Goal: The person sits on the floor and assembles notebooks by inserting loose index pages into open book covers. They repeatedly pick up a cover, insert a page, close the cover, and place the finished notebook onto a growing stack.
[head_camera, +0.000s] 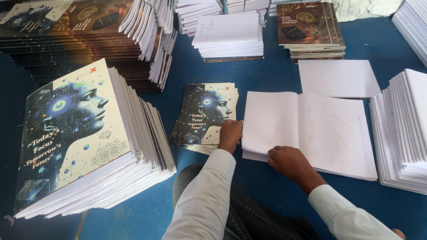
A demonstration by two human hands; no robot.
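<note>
The open sheaf of blank white pages (311, 133) lies spread flat on the blue floor covering (267, 75), and everything else is placed from it. The left hand (230, 135) rests at its left edge, curled with fingertips on the small pile of printed covers (202, 118) just beside the sheaf; whether it pinches a cover I cannot tell. The right hand (289, 162) sits knuckles-up on the sheaf's near edge, fingers tucked under or against the pages, its grip hidden. The hands are apart, one at either side of the left half.

To do this well, I judge the near edges should be squared before lifting, with the top cover separated cleanly from those beneath.

Left of the sheaf, well apart, stands a tall stack of covered notebooks (89, 142); right of it, a stack of white page blocks (402, 133); beyond it, a loose white sheet (338, 78).
</note>
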